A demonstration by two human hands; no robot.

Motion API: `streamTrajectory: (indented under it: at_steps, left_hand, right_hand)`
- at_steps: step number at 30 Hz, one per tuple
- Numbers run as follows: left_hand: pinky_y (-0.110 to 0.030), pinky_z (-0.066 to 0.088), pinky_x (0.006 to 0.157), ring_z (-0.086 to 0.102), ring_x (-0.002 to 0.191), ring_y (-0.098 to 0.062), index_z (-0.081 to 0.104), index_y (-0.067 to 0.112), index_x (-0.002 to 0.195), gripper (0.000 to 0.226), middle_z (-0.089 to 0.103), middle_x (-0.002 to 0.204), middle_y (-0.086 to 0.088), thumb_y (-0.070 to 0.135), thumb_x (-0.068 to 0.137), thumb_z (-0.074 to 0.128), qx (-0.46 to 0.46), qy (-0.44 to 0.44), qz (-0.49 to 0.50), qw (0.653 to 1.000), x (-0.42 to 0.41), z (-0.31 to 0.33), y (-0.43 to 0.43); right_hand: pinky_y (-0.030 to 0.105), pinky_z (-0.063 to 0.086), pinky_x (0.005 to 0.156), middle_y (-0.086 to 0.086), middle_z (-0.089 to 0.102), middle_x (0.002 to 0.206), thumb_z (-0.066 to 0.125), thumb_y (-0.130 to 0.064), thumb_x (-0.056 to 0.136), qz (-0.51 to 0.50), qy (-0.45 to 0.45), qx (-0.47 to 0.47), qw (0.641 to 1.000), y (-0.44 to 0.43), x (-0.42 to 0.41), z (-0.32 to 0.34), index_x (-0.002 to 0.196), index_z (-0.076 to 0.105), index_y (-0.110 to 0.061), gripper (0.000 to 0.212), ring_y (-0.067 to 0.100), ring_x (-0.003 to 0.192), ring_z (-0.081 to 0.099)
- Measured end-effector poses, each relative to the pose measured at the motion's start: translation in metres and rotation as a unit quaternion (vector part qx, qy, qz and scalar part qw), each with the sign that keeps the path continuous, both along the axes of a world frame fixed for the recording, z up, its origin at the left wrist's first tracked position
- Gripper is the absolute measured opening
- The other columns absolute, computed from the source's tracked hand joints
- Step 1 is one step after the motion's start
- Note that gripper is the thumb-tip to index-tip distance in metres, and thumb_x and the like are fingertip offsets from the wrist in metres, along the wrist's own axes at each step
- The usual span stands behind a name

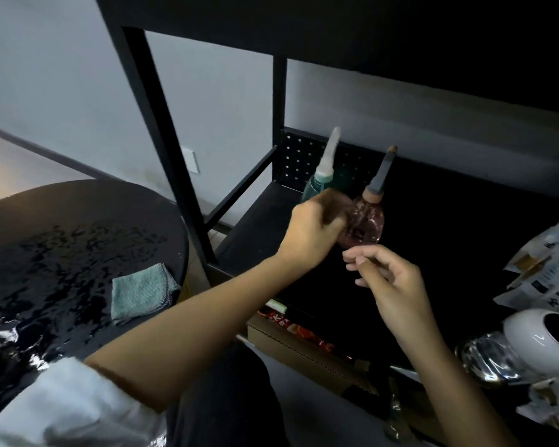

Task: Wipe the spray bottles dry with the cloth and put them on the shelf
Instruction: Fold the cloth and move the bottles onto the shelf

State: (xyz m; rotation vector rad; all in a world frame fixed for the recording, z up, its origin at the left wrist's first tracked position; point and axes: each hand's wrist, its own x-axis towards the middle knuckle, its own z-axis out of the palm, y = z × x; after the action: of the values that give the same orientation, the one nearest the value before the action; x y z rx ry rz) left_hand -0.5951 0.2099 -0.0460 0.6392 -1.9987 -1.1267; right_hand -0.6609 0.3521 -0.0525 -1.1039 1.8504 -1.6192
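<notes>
While the black shelf (260, 217) filled most of the view, its lower board bore both bottles near the back left corner. Beside it stood the round desk (78, 214), its top wet, with the teal cloth (141, 290) folded near the edge, well apart from either hand. The left grip (313, 233) was curled round the side of the pink spray bottle (367, 224), which was upright; whether its base touched the board I could not tell. The right grip (392, 282) hovered just below, fingers loosely bent, holding nothing. The green spray bottle (315, 185) stood just behind the left grip, partly hidden. The step looked like setting the pink bottle down. Done well, its base would sit flat, just clear of the green one, and the fingers would release sideways without knocking either long nozzle.
</notes>
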Motion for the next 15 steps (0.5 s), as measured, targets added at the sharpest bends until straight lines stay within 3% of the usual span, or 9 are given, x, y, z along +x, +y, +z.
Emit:
streamTrajectory:
  at_steps: [3, 6, 10, 15]
  left_hand:
    - [-0.034, 0.055, 0.079, 0.069, 0.081, -0.018, 0.069, 0.013, 0.087, 0.008, 0.073, 0.083, -0.003, 0.011, 0.091, 0.061, 0.028, -0.013, -0.001, 1.000, 0.045, 0.009, -0.002]
    - [-0.039, 0.053, 0.075, 0.067, 0.075, -0.025, 0.068, 0.007, 0.090, 0.015, 0.071, 0.077, -0.009, 0.019, 0.095, 0.060, 0.033, -0.010, 0.005, 0.999, 0.093, 0.017, -0.006]
    - [-0.029, 0.052, 0.067, 0.062, 0.064, -0.013, 0.069, 0.011, 0.091, 0.012, 0.068, 0.069, 0.002, 0.013, 0.096, 0.058, 0.049, 0.003, 0.036, 0.998, 0.154, 0.017, -0.010]
    - [-0.020, 0.042, 0.055, 0.053, 0.051, -0.008, 0.068, 0.008, 0.091, 0.015, 0.061, 0.057, 0.002, 0.014, 0.097, 0.056, 0.073, 0.007, 0.102, 0.992, 0.226, 0.008, -0.004]
  right_hand:
    - [0.016, 0.052, 0.072, -0.011, 0.072, 0.095, 0.053, -0.004, 0.095, 0.024, 0.004, -0.013, 1.000, -0.009, 0.016, 0.008, 0.089, 0.070, -0.022, 0.025, 0.003, 0.087, 0.066]
    - [0.017, 0.052, 0.072, -0.008, 0.072, 0.095, 0.053, -0.006, 0.096, 0.050, 0.013, -0.018, 0.998, -0.019, 0.036, 0.013, 0.090, 0.069, -0.024, 0.025, 0.006, 0.089, 0.067]
    - [0.017, 0.052, 0.071, -0.010, 0.072, 0.094, 0.052, -0.005, 0.096, 0.101, 0.005, -0.021, 0.995, -0.035, 0.072, 0.018, 0.090, 0.070, -0.023, 0.026, 0.006, 0.089, 0.067]
    - [0.018, 0.053, 0.074, -0.007, 0.072, 0.090, 0.053, -0.003, 0.095, 0.178, 0.016, -0.021, 0.984, -0.061, 0.127, 0.022, 0.091, 0.071, -0.018, 0.024, 0.005, 0.089, 0.067]
